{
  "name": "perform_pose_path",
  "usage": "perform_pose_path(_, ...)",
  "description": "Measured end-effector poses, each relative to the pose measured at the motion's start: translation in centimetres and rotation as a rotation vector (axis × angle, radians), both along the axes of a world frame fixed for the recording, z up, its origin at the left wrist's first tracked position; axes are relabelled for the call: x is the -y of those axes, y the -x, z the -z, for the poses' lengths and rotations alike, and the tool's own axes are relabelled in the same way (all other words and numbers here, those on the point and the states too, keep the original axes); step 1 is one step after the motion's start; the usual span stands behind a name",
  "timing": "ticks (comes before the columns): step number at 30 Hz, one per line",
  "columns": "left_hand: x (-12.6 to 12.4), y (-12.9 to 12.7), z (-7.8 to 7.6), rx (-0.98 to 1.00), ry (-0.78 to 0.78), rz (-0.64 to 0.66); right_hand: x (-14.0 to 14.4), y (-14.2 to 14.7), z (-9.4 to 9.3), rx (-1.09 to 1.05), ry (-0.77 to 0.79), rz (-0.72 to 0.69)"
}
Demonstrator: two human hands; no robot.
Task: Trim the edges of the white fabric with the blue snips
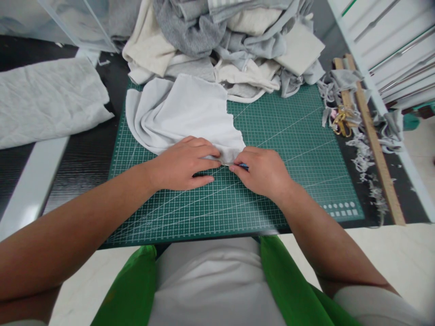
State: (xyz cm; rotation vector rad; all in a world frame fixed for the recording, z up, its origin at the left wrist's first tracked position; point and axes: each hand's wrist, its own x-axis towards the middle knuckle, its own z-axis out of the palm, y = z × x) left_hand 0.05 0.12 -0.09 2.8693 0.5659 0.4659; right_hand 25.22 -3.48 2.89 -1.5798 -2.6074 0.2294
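A pale grey-white cloth (190, 108) lies bunched on the green cutting mat (285, 136), its right edge jagged. My left hand (186, 164) rests on the cloth's near edge, fingers stretched out and thumb apart on the mat. Close to its index fingertip is the thin metal tip of a small blue-handled tool (243, 166). My right hand (263, 172) is closed around that tool, by the cloth's near right corner. Most of the handle is hidden in my fingers, so its exact kind does not show.
Behind the cloth rises a heap of grey and cream fabric pieces (190, 36). A folded grey cloth (50, 99) lies at the left. Wooden strips (377, 145), gold-handled scissors (340, 123) and fabric scraps (362, 154) lie along the right. A clear plastic bin (78, 22) stands at back left.
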Motion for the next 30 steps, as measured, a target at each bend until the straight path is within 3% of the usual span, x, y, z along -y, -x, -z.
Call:
perform_pose_path(7, 0.03, 0.0, 0.0, 0.009, 0.013, 0.0, -0.31, -0.42, 0.32, -0.165, 0.022, 0.017)
perform_pose_path(30, -0.08, 0.06, 0.05, 0.069, 0.017, 0.017, 0.14, -0.08, 0.49, -0.122, 0.037, 0.002)
